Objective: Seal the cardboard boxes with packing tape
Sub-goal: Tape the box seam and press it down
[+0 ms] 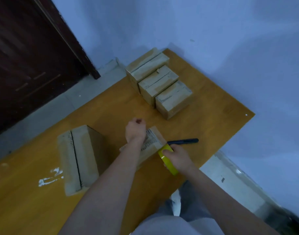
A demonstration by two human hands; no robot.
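Note:
A small cardboard box (153,141) with a printed label sits on the orange table (111,107), partly hidden under my left forearm. My left hand (135,129) lies over its far end with the fingers curled down over the edge. My right hand (177,157) grips a yellow roll of packing tape (167,160) at the box's near right corner. A larger box (77,158) with a dark centre seam stands to the left. Three boxes (159,82) with tape over their seams sit in a row at the far side.
A black pen-like cutter (182,141) lies on the table just right of the small box. White marks (50,177) spot the table at left. A dark door (30,56) and blue walls stand behind. The table edge and floor lie to the right.

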